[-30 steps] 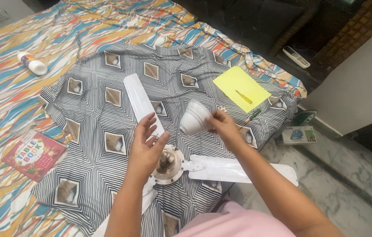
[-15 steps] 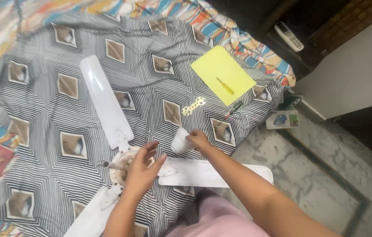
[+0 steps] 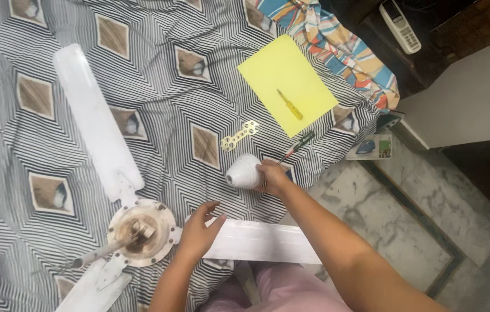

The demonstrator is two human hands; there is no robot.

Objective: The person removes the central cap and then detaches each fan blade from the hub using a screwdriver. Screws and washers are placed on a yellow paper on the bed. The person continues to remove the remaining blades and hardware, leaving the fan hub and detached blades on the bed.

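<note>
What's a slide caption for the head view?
Right hand holds a white fan canopy cup; left hand rests on a fan blade beside the motor hub.

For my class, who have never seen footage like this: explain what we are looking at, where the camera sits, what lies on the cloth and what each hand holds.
The single picture comes from a camera worn on a person's head, looking down at their own bare hands. A dismantled white ceiling fan lies on a black-and-white patterned cloth, its blades spread out. The right hand grips a white cone-shaped fan cover. The left hand rests open on one fan blade. Nearby lie a perforated metal bracket, a yellow sheet with a yellow screwdriver on it, and another screwdriver.
</note>
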